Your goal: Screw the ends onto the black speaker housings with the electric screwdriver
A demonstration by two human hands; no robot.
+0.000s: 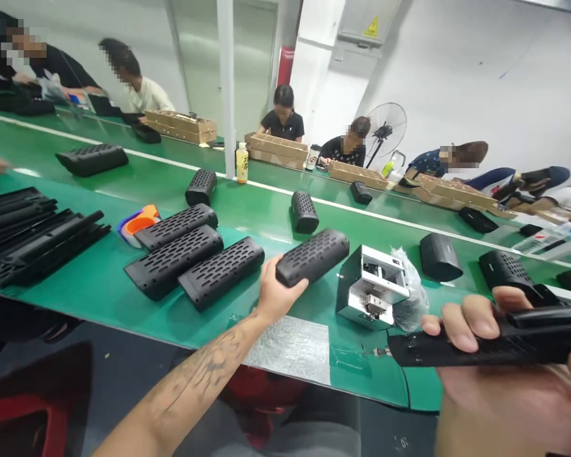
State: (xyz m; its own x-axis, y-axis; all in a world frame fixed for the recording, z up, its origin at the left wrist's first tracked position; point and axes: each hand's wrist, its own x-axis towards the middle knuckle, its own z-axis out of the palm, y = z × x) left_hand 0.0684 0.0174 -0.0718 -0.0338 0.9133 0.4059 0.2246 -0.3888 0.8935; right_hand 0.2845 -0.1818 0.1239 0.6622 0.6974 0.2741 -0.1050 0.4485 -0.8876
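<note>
head view: the left hand [280, 295] grips the near end of a black perforated housing [314, 254], thumb on the lower side and fingers curled behind it, and the housing points up and to the right above the green work surface [99, 279] (whether any part of it rests there, i cannot tell). the right hand [480, 330], close to the camera, has its fingers wrapped around a long black handheld tool [523, 339], its metal tip [381, 352] pointing left and well apart from the housing.

between the two hands stands a silver metal device [374, 289], with a clear plastic bag [412, 292] against its right side. left of the held housing lie three similar perforated pieces [221, 273], side by side and slanted alike, with an orange and blue ring-like roll [140, 223] just beside the farthest one. farther left is a pile of long black parts [33, 238]. a silvery sheet [292, 349] lies at the near edge, beyond the left forearm. more housings sit spaced along the green belt [257, 209], and across it several people bend over cardboard boxes [278, 151] near a yellow bottle [242, 164].
</note>
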